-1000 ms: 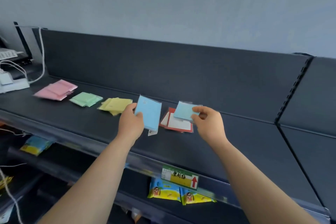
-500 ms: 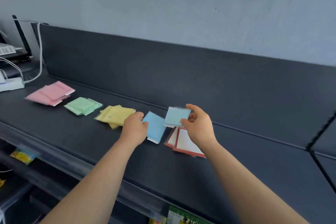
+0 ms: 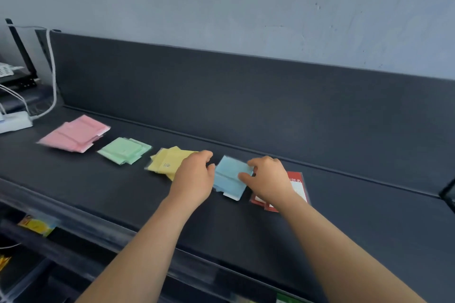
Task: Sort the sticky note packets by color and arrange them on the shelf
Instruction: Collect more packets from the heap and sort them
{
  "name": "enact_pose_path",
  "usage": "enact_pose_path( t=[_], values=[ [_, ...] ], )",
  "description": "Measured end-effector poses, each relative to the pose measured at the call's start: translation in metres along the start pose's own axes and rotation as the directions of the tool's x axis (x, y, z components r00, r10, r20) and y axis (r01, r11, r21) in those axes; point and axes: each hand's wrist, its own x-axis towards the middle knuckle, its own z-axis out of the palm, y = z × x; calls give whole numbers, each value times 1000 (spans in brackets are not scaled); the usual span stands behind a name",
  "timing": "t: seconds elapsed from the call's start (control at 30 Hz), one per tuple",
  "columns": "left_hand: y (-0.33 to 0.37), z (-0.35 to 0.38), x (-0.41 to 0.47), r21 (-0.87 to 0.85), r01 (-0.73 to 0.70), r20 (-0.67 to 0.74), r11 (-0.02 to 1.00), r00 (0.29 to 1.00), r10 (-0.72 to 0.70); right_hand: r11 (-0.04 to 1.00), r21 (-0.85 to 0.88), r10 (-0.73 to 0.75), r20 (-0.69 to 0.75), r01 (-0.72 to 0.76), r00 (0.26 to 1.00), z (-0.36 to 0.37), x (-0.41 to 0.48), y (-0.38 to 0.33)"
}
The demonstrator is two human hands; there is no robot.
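Sticky note packets lie in a row on the dark shelf (image 3: 103,194): a pink pile (image 3: 73,134), a green pile (image 3: 124,150), a yellow pile (image 3: 163,163), then blue packets (image 3: 227,179) and red-edged packets (image 3: 299,186). My right hand (image 3: 269,179) pinches the upper, smaller blue packet between thumb and fingers and sets it flat on the larger blue one. My left hand (image 3: 194,176) sits just left of the blue packets, over part of the yellow pile. Its fingers are loosely curled at the blue packet's left edge and hold nothing. My right wrist covers part of the red packets.
The shelf's dark back panel (image 3: 246,96) rises behind the row. A white power strip (image 3: 14,124) with cables lies at the far left. Yellow snack bags (image 3: 37,225) sit on the lower shelf below the front edge.
My left hand laid its blue packet flat on the shelf and let go of it. My right hand brought the smaller blue packet down onto it. The view shifted left and closer.
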Motion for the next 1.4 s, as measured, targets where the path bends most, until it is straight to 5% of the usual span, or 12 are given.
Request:
enact_pose_path(
  t=[0.3, 0.7, 1.4],
  values=[
    [6, -5, -11, 193, -261, 29, 946, 965, 261, 999, -31, 13, -208, -20, 978, -14, -39, -1],
    [94, 39, -63, 134, -573, 130, 808, 819, 559, 959, -56, 243, -347, -279, 906, -64, -144, 72],
    [328, 200, -208, -32, -701, 238, 713, 687, 687, 822, -123, 473, -397, -557, 786, -192, -324, 315]
  ],
)
